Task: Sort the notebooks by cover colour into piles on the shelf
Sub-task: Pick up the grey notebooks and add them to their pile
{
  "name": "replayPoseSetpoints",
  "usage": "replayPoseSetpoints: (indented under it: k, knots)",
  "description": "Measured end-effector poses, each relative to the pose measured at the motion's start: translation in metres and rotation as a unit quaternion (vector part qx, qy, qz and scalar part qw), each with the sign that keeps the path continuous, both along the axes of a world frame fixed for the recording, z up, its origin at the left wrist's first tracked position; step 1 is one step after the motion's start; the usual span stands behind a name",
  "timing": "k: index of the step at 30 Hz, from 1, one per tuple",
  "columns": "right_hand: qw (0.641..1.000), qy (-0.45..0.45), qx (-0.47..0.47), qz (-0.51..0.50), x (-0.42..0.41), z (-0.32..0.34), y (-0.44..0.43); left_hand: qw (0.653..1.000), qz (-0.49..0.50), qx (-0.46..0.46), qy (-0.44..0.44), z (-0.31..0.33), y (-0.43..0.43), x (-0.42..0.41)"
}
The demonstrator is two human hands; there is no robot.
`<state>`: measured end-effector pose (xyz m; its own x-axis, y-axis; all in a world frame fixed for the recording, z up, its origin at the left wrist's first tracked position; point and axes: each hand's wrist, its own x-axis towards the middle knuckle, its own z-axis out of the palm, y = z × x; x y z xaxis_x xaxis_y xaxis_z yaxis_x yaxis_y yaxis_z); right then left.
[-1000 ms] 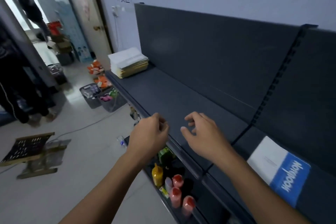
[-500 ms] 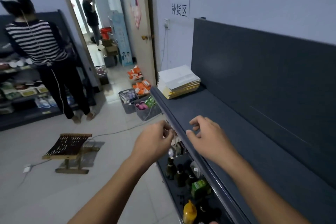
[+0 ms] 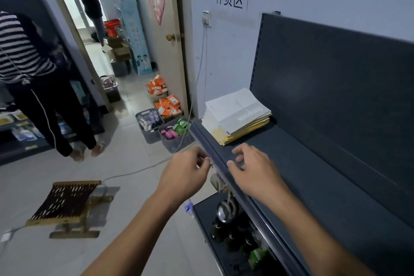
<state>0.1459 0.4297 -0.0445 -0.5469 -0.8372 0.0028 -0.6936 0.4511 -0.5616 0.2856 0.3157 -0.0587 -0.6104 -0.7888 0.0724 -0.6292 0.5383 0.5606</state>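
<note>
Head view shows the stack of notebooks at the far left end of the shelf, pushed up against its dark back panel. The top cover is white and the lower edges show yellow, so at least two colours are mixed in one pile. The books look thin and soft-covered. They are probably light one at a time and floppy if lifted by a corner, and the smooth covers may slide off one another. It seems best to take each book by its near long edge, thumb on top and fingers under, or to square up a few and lift them flat.

Both hands are empty and apart, short of the stack. The left hand is loosely curled out over the floor just in front of the shelf lip. The right hand hovers over the shelf's front edge with its fingers spread and bent.

The shelf top is flat dark metal with room to the right for separate piles. Bottles stand on the tier below. Baskets of goods sit on the tiled floor beside a door, and a low stool stands further left. A person in a striped top stands at another rack.
</note>
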Motion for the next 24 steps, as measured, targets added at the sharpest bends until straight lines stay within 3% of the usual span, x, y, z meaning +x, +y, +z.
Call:
replayPoseSetpoints:
  k: [11,20,24]
  knots:
    - [0.980,-0.019,0.011,-0.197,-0.031,-0.006,-0.105,0.992,-0.123,0.002,0.021,0.007,-0.155,-0.057]
    - [0.941,-0.036,0.000,-0.338,-0.094,-0.022,-0.153,0.981,-0.168,-0.068,0.067,0.009,-0.223,-0.151]
    - [0.919,-0.061,0.014,-0.388,-0.116,-0.024,-0.160,0.975,-0.200,-0.081,0.045,0.004,-0.242,-0.194]
